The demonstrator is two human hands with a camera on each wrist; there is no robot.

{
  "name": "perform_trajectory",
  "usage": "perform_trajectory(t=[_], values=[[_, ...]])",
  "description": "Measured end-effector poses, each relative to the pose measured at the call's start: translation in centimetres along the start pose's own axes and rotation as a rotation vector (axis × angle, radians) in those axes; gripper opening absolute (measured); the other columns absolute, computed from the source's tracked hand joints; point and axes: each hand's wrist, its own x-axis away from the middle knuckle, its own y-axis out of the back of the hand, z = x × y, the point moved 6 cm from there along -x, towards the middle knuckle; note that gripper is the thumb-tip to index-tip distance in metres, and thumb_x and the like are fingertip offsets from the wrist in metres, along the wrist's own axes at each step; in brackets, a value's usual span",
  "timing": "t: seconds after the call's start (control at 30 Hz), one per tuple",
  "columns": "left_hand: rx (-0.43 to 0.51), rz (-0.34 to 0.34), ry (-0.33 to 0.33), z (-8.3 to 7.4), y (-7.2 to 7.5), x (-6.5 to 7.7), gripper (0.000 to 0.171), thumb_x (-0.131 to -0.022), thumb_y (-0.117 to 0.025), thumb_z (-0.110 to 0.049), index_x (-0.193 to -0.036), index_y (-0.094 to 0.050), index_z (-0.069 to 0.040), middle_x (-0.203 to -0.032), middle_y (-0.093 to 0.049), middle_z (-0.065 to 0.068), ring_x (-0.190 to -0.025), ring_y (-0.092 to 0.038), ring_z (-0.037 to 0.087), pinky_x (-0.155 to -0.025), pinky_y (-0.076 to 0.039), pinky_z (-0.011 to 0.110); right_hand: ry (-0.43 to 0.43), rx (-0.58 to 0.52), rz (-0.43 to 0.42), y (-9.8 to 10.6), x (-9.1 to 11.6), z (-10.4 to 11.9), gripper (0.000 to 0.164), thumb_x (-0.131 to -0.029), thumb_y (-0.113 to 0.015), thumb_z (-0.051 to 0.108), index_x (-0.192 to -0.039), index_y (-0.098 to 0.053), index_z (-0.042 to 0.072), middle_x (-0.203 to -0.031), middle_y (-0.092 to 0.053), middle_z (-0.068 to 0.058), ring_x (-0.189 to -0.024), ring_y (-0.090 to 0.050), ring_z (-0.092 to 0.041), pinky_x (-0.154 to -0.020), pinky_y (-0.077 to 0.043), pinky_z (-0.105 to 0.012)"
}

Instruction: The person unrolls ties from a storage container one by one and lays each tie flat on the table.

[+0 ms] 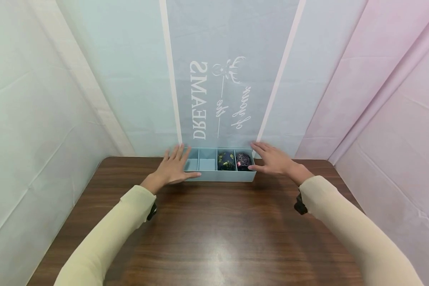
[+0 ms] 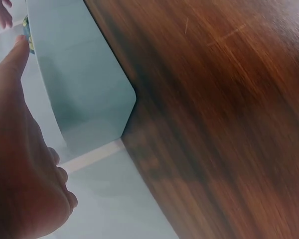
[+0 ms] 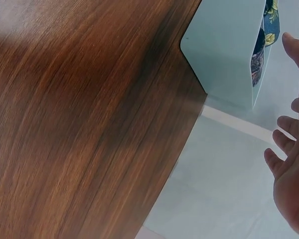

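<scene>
A long pale blue divided box (image 1: 219, 176) lies along the far edge of the table. Its two right-hand compartments hold rolled patterned cloths: a dark blue one with yellow-green flowers (image 1: 226, 161), and a darker one with a pink flower (image 1: 244, 162) at the right end. My left hand (image 1: 172, 165) is spread over the box's left end, its thumb along the front rim. At the opposite end my right hand (image 1: 273, 159) has its fingers extended past the corner and its thumb over the end compartment. Both wrist views show the hands above the box's rim, fingers straight.
The brown wooden table (image 1: 214, 222) has rounded far corners. Behind it hangs a pale blue curtain (image 1: 143, 79) with mirrored white lettering and a deer's head. White cloth (image 1: 21, 119) encloses the left side, and pinkish cloth (image 1: 397, 131) the right. Dark wrist straps (image 1: 300, 204) show at the sleeves.
</scene>
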Motion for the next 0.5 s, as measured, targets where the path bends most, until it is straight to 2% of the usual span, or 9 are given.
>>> perform_trajectory(t=[0.13,0.33,0.5], values=[[0.006,0.002,-0.003,-0.3,-0.4,-0.4,0.114,-0.094,-0.052,-0.08,-0.172,-0.004,-0.011,-0.178,0.001,0.019,-0.164,0.002,0.038,-0.129,-0.001,0.065,0.008,-0.009,0.001,-0.3,-0.3,0.3,0.097,-0.099,-0.065,0.062,-0.168,-0.027,0.006,-0.172,-0.03,-0.02,-0.158,-0.027,-0.044,-0.125,-0.027,-0.063],[-0.042,0.042,0.014,-0.5,-1.2,-1.1,0.116,-0.092,-0.038,-0.09,-0.172,0.001,-0.015,-0.178,0.005,0.016,-0.164,0.005,0.036,-0.13,0.0,0.063,0.021,-0.049,0.001,-0.5,-0.7,0.8,0.093,-0.099,-0.068,0.058,-0.167,-0.031,0.006,-0.169,-0.035,-0.022,-0.154,-0.035,-0.045,-0.123,-0.032,-0.064],[-0.048,0.019,0.007,-0.9,-1.2,-1.3,0.112,-0.095,-0.045,-0.083,-0.172,-0.003,-0.013,-0.178,0.002,0.017,-0.164,0.001,0.037,-0.13,-0.003,0.064,0.03,-0.061,0.012,-0.7,-1.0,1.2,0.089,-0.099,-0.068,0.056,-0.166,-0.034,0.008,-0.167,-0.039,-0.021,-0.152,-0.039,-0.044,-0.121,-0.035,-0.063]])
